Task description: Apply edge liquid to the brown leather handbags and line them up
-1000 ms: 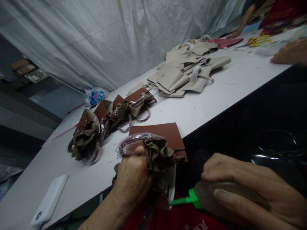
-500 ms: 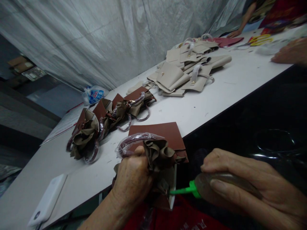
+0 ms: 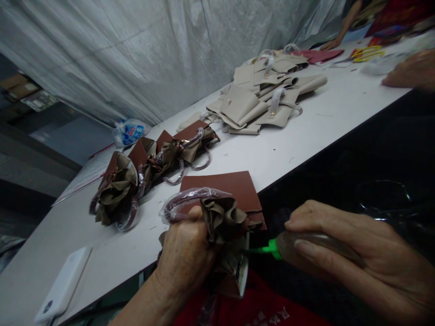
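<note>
"Where's the brown bag (image 3: 226, 219)?"

"At the edge of the counter (image 3: 272, 158), the left hand (image 3: 188, 251) with fingers closed on it."

"And the right hand (image 3: 343, 258)?"

"Fingers round a bottle (image 3: 288, 249), nozzle (image 3: 273, 250) by the bag's pale edge (image 3: 243, 276); probably mid-application, calling for steadiness."

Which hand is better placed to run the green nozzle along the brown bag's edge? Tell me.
Probably the right hand: it holds the bottle whose green nozzle points at the brown bag. The left hand is occupied holding the brown bag.
</note>
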`<state>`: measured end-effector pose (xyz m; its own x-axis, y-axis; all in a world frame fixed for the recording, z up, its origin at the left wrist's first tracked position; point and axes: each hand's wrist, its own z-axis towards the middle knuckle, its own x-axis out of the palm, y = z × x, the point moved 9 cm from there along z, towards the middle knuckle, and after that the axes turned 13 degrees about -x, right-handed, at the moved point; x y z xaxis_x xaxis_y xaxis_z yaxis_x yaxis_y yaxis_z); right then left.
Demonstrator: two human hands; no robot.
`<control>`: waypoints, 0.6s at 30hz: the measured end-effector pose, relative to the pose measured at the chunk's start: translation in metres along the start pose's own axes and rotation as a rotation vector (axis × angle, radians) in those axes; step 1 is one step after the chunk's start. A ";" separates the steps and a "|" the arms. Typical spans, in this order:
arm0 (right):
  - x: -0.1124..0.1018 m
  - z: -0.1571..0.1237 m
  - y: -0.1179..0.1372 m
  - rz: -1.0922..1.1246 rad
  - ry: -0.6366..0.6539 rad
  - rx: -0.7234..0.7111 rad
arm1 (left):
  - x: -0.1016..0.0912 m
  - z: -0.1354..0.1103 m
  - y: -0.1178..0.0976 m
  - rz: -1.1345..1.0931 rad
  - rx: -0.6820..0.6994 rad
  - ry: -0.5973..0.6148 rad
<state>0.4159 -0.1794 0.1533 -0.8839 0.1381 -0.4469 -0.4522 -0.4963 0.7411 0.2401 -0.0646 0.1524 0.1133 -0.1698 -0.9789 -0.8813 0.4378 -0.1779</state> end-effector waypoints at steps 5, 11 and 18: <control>0.004 -0.008 -0.003 0.031 0.026 0.027 | 0.002 0.001 0.000 0.057 -0.006 0.020; 0.008 -0.008 -0.006 0.082 0.028 0.033 | -0.001 0.000 0.000 0.031 0.006 0.000; 0.011 -0.007 -0.002 0.066 0.098 0.020 | 0.001 0.000 -0.001 -0.009 0.007 0.029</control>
<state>0.4083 -0.1827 0.1438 -0.8962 0.0211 -0.4431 -0.3969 -0.4839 0.7799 0.2414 -0.0652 0.1518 0.1080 -0.1997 -0.9739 -0.8770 0.4422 -0.1879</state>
